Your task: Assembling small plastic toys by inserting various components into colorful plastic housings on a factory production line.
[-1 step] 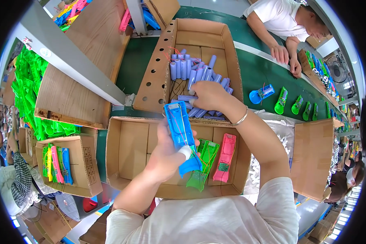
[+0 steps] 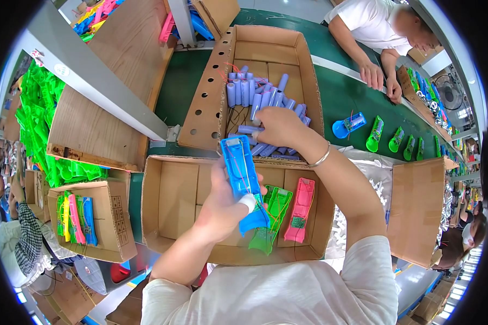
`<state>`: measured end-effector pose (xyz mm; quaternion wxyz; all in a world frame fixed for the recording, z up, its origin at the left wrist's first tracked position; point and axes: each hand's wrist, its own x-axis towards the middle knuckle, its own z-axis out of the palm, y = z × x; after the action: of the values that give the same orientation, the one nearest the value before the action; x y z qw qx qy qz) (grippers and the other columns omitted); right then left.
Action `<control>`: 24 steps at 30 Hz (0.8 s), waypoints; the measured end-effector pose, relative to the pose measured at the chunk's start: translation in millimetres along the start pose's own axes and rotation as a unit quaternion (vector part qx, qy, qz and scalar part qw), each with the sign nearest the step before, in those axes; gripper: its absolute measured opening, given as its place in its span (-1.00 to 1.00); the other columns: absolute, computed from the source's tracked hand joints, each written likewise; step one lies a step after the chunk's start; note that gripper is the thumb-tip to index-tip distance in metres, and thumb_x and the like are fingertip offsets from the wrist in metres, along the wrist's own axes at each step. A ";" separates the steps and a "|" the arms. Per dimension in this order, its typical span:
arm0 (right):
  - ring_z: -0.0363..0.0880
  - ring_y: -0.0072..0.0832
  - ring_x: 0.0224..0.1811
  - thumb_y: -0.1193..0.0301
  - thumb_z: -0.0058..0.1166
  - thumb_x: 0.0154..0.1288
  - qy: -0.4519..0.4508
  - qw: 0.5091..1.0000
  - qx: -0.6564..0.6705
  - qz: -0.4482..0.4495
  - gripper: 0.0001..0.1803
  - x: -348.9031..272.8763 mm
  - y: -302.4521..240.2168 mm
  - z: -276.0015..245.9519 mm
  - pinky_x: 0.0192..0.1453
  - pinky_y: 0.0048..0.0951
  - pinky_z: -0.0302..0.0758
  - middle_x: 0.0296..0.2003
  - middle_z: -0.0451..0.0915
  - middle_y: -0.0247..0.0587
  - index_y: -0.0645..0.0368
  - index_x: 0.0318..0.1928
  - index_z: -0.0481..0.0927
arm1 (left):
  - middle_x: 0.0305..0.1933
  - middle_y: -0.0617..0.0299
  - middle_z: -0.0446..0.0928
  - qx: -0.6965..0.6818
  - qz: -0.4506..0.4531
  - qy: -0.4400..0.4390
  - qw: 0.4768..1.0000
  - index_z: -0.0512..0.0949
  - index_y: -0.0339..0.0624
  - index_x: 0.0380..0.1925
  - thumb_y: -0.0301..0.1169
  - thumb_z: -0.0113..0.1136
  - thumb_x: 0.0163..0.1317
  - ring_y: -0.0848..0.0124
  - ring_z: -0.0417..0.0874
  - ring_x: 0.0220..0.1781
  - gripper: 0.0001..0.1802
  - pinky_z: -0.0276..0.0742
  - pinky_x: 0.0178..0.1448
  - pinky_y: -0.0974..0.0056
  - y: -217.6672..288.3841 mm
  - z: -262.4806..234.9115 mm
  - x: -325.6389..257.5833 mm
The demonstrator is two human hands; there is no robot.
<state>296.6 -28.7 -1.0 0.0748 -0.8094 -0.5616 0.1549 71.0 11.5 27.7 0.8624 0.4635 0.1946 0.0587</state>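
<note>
My left hand (image 2: 221, 210) is wrapped round a blue plastic casing (image 2: 239, 169), its hollow side up, with thin wires and a small green circuit board inside. Below it, a green casing (image 2: 278, 205) and a pink casing (image 2: 301, 208), both wired, lie in an open cardboard box (image 2: 171, 203). Farther away, my right hand (image 2: 281, 128) reaches into a second cardboard box (image 2: 263, 50) holding many purple battery cells (image 2: 245, 92). Its thumb and index fingertip, both with white covers, close on the end of one battery cell (image 2: 248, 130).
A small box (image 2: 119, 222) of coloured casings stands at the left, near a heap of green casings (image 2: 38, 119). A grey metal post (image 2: 108, 76) slants across the left. On the green bench (image 2: 341, 100), a blue casing (image 2: 348, 125) and several green ones lie before a co-worker (image 2: 371, 24).
The blue casing in my left hand has shifted very slightly to the right. My right hand stays at the battery cells.
</note>
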 end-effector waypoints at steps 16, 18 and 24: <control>0.45 -0.41 -0.57 0.54 0.32 -0.05 0.358 0.923 0.142 -0.005 -0.66 -138.2 -80.7 -11.9 -0.57 -0.51 0.40 -0.48 0.42 -0.22 0.21 -0.18 0.60 | 0.07 0.06 0.29 0.077 0.022 0.010 0.997 -0.24 -0.15 0.29 -0.72 0.00 -0.10 0.28 0.39 0.14 -0.05 0.33 0.22 0.18 -13.4 16.3 5.7; 0.44 -0.42 -0.59 0.53 0.32 -0.06 0.359 0.923 0.136 -0.003 -0.66 -143.1 -87.1 -5.6 -0.57 -0.48 0.42 -0.49 0.41 -0.24 0.21 -0.19 0.60 | 0.14 0.07 0.24 0.082 0.028 0.003 0.996 -0.24 -0.14 0.31 -0.72 -0.01 -0.09 0.29 0.35 0.19 -0.05 0.30 0.25 0.18 -17.5 19.7 4.7; 0.53 -0.26 -0.40 0.62 0.20 -0.02 0.287 0.950 0.121 -0.013 -0.54 -155.8 -92.9 -5.3 -0.37 -0.33 0.53 -0.27 0.45 -0.11 0.29 -0.01 0.53 | 0.18 0.07 0.21 0.125 0.010 0.017 0.992 -0.22 -0.11 0.33 -0.76 -0.04 -0.10 0.29 0.29 0.24 -0.04 0.28 0.26 0.19 -19.3 19.8 4.0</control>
<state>166.0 -140.3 57.4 0.3320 -0.7972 -0.5040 -0.0180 80.9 -13.6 20.5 0.7935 0.5690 0.2100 0.0502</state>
